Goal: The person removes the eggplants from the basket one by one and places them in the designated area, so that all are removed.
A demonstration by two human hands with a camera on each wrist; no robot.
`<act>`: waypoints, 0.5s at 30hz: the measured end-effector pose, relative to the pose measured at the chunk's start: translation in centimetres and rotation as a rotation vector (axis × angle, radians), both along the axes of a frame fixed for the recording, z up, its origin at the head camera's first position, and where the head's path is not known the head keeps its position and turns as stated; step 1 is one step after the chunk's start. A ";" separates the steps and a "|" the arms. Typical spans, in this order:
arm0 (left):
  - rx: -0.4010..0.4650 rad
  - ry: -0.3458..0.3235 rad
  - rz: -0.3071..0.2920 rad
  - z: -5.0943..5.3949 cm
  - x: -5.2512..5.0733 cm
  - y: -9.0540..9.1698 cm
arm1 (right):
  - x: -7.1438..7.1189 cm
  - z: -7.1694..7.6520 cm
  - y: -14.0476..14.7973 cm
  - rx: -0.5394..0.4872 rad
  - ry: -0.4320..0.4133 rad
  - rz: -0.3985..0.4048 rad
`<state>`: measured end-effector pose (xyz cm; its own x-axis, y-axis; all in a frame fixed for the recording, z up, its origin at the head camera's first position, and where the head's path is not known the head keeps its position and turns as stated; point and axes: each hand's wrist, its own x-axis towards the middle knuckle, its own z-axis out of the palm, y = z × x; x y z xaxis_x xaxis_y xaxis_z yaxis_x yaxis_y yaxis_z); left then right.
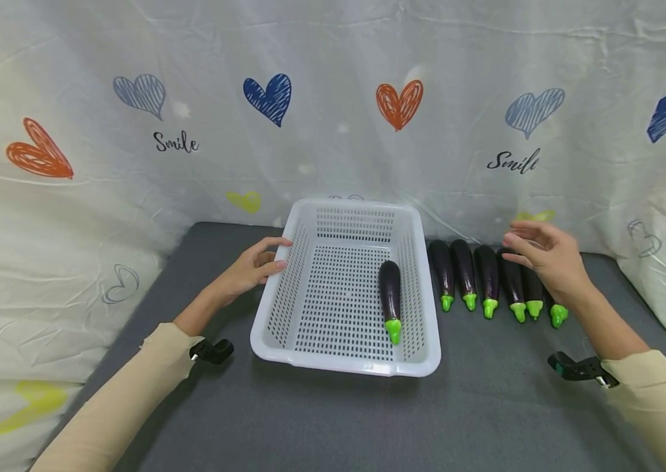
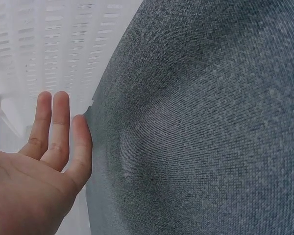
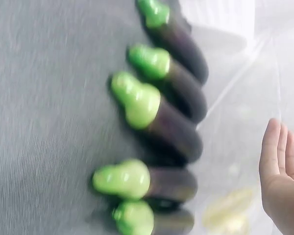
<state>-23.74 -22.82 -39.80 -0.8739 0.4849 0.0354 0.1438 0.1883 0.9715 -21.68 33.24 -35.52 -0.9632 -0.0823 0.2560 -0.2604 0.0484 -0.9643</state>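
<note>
A white slotted plastic basket (image 1: 345, 367) sits on the dark tabletop, with one purple eggplant (image 1: 390, 292) with a green cap lying in its right half. At the basket's left rim, my left hand (image 1: 244, 270) touches the side with extended fingers; the left wrist view shows its fingers (image 2: 60, 127) fairly straight beside the slotted wall. My right hand (image 1: 548, 257) hovers over the right end of a row of several eggplants (image 1: 488, 272), fingers slightly bent and nothing held. In the right wrist view that hand is apart from the eggplants (image 3: 174, 132), which it partly hides in the head view.
A pale curtain (image 1: 333, 151) printed with hearts and "Smile" hangs behind and at both sides of the table (image 1: 333, 426). The eggplant row lies just right of the basket, close to the curtain. Each wrist wears a black strap device (image 1: 577, 367).
</note>
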 end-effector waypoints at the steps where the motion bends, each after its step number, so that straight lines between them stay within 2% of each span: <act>1: 0.000 0.002 0.000 0.0 0.0 0.0 | 0.1 0.2 -0.5 -0.005 0.000 0.008; 7: -0.006 0.009 0.002 -0.1 0.0 -0.1 | 0.7 1.2 -3.5 -0.009 0.023 0.062; 15: -0.002 0.007 0.001 0.1 0.1 0.1 | 1.2 2.2 -7.3 0.078 0.064 0.117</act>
<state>-23.62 -22.77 -39.69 -0.8739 0.4844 0.0405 0.1502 0.1899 0.9702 -20.49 25.98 -33.29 -0.9276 -0.2152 0.3052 -0.3297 0.0881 -0.9400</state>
